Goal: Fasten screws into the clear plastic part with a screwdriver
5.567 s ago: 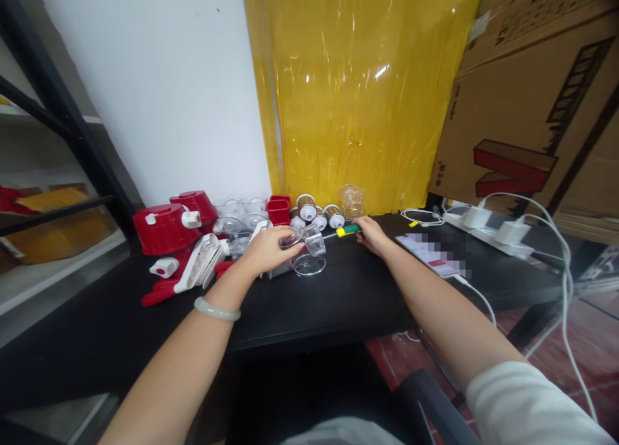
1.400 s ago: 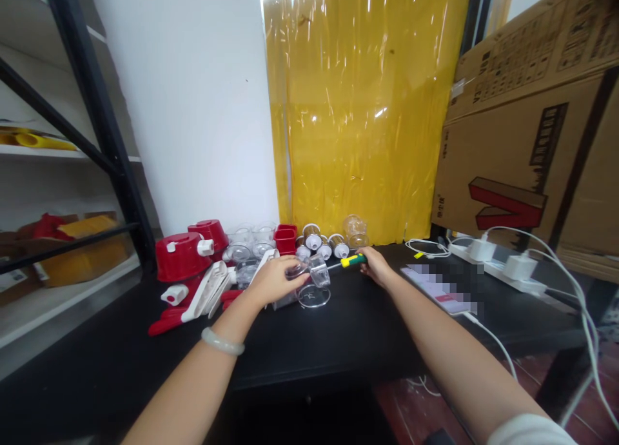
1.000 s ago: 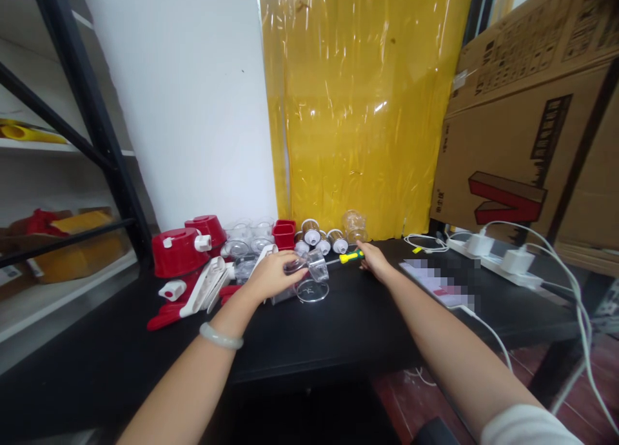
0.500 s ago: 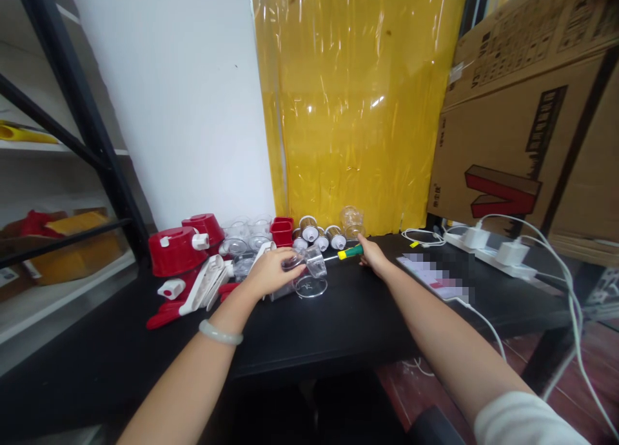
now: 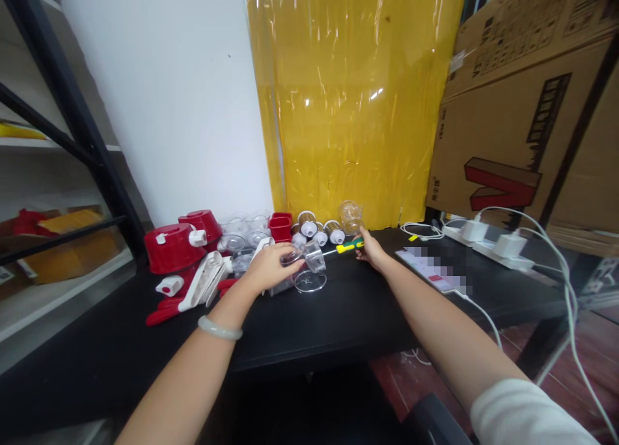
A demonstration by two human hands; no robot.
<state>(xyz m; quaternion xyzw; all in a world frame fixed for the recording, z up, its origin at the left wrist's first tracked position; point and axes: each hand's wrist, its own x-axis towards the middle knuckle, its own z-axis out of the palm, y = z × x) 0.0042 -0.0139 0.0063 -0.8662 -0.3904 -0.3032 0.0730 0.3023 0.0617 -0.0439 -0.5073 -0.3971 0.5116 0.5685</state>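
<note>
My left hand [image 5: 269, 267] is closed round a clear plastic part [image 5: 307, 257] lying on its side on the black table [image 5: 338, 309]. A clear round base [image 5: 309, 281] lies just below it. My right hand [image 5: 371, 251] grips the yellow and green handle of a screwdriver [image 5: 349, 246], whose thin shaft points left into the clear part. A pale bangle [image 5: 220, 328] sits on my left wrist.
Red bowls [image 5: 175, 246], white and red plastic pieces [image 5: 198, 282], clear cups [image 5: 242, 229] and small gold-banded parts [image 5: 314, 226] crowd the table's back left. A phone [image 5: 430, 272], a power strip [image 5: 488, 242] with chargers and cables lie right. Cardboard boxes [image 5: 522, 122] and yellow film [image 5: 358, 97] stand behind.
Both hands stay in place on the clear part and the screwdriver. Only the camera view has shifted slightly.
</note>
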